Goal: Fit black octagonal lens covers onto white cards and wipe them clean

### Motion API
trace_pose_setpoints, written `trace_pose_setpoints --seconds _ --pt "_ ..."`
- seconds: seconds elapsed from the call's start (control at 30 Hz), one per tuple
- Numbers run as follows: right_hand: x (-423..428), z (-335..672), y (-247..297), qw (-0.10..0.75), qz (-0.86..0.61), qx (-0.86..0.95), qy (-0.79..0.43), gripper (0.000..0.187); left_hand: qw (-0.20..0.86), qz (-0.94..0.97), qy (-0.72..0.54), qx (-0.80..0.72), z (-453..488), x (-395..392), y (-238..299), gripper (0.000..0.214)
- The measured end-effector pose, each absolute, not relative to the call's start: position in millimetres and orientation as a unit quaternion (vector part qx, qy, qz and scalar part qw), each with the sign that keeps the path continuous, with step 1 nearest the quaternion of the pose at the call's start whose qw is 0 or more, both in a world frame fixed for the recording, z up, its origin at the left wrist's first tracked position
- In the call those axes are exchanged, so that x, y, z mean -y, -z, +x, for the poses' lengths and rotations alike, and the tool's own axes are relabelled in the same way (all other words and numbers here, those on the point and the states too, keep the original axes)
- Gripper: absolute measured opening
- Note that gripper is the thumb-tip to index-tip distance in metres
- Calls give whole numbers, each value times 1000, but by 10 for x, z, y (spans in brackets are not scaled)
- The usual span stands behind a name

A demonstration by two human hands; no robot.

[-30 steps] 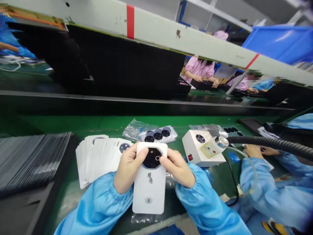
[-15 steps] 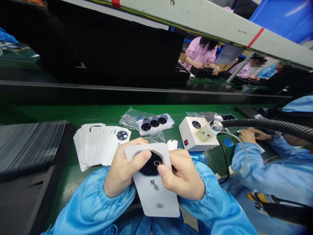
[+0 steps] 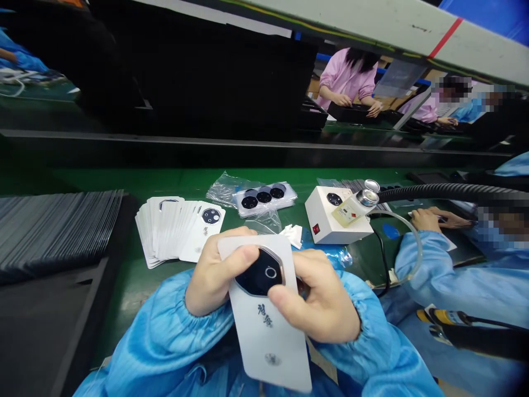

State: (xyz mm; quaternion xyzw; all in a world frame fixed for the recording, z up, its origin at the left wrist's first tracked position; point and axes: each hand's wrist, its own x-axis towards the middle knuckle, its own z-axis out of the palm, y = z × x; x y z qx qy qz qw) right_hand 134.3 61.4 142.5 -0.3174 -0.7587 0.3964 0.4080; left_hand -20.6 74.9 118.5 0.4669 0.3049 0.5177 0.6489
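Between my two hands is a white phone back cover [image 3: 270,336] with dark lettering and a round mark lower down. A black camera lens plate [image 3: 260,275] with a ring on it sits in the cover's opening. My left hand [image 3: 217,270] grips the upper left edge, its thumb lying on the plate's top left. On the right side, my right hand [image 3: 320,300] holds the cover with the thumb at the plate's lower right edge. The fingers behind the cover are mostly hidden.
Left of my hands lies a fanned pile of white covers [image 3: 165,234], beside a rack of dark sheets [image 3: 61,237]. Bagged lens plates [image 3: 264,197] lie ahead. A white box [image 3: 336,215] carries a small bottle [image 3: 351,209]. A co-worker's sleeve [image 3: 430,264] is at right.
The cover has tilted a little and sits slightly lower right in view. My left thumb has shifted toward the plate's upper edge. The background has shifted with my head.
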Motion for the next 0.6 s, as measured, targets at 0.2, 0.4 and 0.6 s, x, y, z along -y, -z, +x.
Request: trace_pose_setpoints --seconds 0.2,0.4,0.6 --pt "-623 1480 -1307 427 -289 748 -418 30 588 575 -489 -291 -224 -589 -1198 35" --pt "-471 1511 -1200 439 -276 741 -427 34 534 614 -485 -322 -213 -434 -1131 36" --pt "-401 1474 -1095 435 -289 701 -485 26 566 581 -464 -357 -181 -339 -1071 38"
